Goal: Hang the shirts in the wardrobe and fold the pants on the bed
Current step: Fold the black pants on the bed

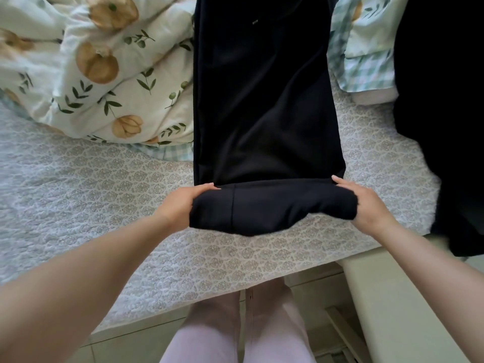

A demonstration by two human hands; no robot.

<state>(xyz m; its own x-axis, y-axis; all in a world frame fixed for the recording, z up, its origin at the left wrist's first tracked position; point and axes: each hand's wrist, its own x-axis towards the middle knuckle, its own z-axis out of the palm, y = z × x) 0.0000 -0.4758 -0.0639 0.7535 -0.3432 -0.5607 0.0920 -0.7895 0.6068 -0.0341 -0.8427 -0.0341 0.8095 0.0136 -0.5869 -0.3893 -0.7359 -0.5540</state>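
Black pants [264, 100], soft, limp; rolled hem near bed [78, 184] front edge, gripped at both ends by left hand [180, 205] and right hand [364, 203].

Floral duvet [99, 74] w/ tan blooms & green leaves is lying bunched at far left, a green-check edge peeking out under its near side. Green-check bedding [364, 64] is sitting crumpled at far right. Pale quilted cover [78, 184] is spreading beneath both. Cream furniture panel [408, 297] is standing near right, beside pale floor tiles [125, 347].
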